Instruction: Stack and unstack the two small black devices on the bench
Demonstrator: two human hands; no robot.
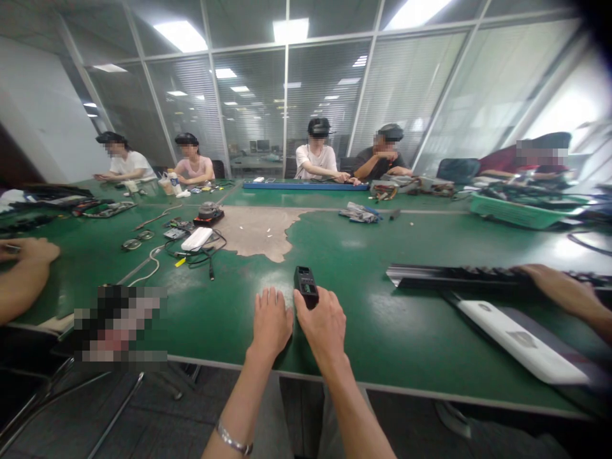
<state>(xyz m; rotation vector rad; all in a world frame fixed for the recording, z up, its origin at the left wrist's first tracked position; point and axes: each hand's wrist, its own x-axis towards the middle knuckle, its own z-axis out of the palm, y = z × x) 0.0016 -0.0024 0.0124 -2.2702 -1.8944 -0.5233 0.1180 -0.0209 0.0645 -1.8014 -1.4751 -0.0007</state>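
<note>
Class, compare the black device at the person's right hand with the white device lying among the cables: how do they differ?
Colour: the black device is dark with a small green patch, while the white device is pale.

Contact: the black device is held by the right hand; the white device lies on the green table, untouched.

Shared: both the black device and the white device are longer than wide.

From here I can read no words, brands or numbers: the small pale marks on the black device and the blue marking on the white bottle are too tiny to make out.
</note>
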